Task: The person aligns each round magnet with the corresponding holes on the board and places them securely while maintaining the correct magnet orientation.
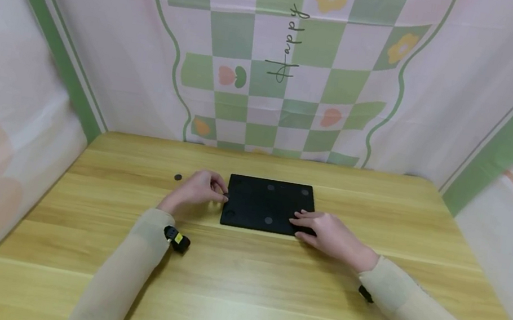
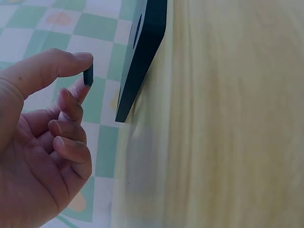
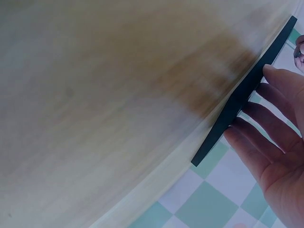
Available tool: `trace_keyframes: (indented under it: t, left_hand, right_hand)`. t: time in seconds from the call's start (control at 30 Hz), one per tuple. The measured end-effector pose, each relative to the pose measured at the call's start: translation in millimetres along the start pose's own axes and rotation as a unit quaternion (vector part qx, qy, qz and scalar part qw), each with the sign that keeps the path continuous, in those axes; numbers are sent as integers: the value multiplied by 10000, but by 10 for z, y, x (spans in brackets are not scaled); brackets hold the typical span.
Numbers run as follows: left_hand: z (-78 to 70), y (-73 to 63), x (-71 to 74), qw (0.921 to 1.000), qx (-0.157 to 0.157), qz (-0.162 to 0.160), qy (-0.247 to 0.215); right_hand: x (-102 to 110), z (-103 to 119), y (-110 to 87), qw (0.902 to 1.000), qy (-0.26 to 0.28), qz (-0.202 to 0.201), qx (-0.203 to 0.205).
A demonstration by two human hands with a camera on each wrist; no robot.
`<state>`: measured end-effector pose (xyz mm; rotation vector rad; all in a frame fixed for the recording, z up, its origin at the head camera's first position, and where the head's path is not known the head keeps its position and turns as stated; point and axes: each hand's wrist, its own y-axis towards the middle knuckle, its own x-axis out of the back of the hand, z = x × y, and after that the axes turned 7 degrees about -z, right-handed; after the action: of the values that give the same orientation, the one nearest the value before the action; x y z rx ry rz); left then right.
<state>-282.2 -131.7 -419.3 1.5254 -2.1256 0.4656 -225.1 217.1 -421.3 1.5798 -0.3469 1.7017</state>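
Observation:
A flat black rectangular board (image 1: 254, 201) lies on the table, marked with several round spots, some greyish and some dark like shallow recesses. My left hand (image 1: 201, 189) is at the board's left edge. Between its thumb and index finger it pinches a small dark disc (image 2: 88, 76), with the other fingers curled loosely below. In the left wrist view, the disc is held apart from the board's side. My right hand (image 1: 326, 233) rests on the board's right end, its fingers extended over the top and its thumb by the front edge.
Another small dark disc (image 1: 178, 177) lies on the wooden table (image 1: 233, 293), left of the board and beyond the left wrist. A curtain with green and white checks (image 1: 264, 87) hangs behind the table. Patterned cloth also hangs on both sides.

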Motion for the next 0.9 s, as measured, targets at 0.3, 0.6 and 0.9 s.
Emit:
trace_keyframes:
  t: [0.3,0.6,0.9]
  left_hand:
    - [-11,-19,-49,9998,-78,147,79]
    - [-62,-57,-75,9995,-69,254,145]
    - [-52,-35,-120,9984,-265,466,162]
  right_hand:
    - [4,10,-2,10000,31,25,-8]
    - [2,12,-1,10000,69,38,-34]
    - [8,19,-2,9999,27,80,-70]
